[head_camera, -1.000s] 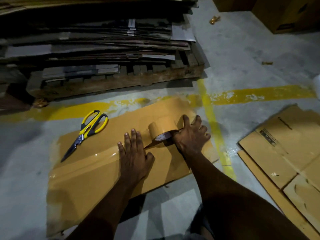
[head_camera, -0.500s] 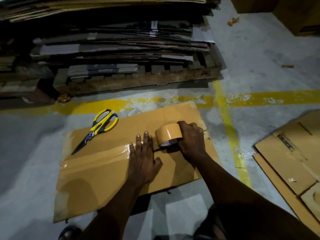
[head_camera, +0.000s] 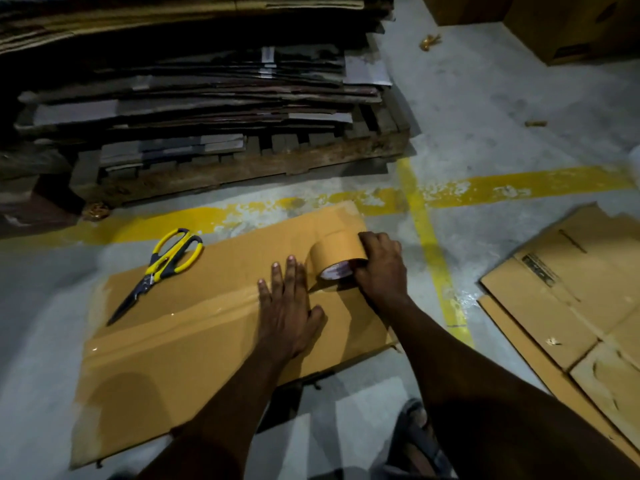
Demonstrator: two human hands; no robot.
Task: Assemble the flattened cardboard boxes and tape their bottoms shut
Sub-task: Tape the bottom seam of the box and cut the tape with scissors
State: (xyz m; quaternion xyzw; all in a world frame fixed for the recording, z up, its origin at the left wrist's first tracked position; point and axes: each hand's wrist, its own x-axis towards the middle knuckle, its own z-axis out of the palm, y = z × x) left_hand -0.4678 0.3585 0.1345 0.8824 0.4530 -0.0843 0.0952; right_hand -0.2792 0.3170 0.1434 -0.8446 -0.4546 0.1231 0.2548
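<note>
Brown tape roll (head_camera: 334, 252) has travelled further right along the flattened cardboard box (head_camera: 173, 358) on the floor, the right hand (head_camera: 381, 268) curled round it, while the left hand (head_camera: 287, 306) stays flat, fingers spread, pressing the taped seam. Yellow-handled scissors (head_camera: 162, 268) lie on the box's left part; a stacked pallet (head_camera: 242, 168) stands beyond.

On floor (head_camera: 485, 116): flattened box (head_camera: 207, 358). On it: scissors (head_camera: 162, 268) far left, tape roll (head_camera: 337, 256) far right, left hand (head_camera: 287, 306) flat just left of roll, right hand (head_camera: 381, 266) gripping roll. Pallet (head_camera: 242, 168) behind.
</note>
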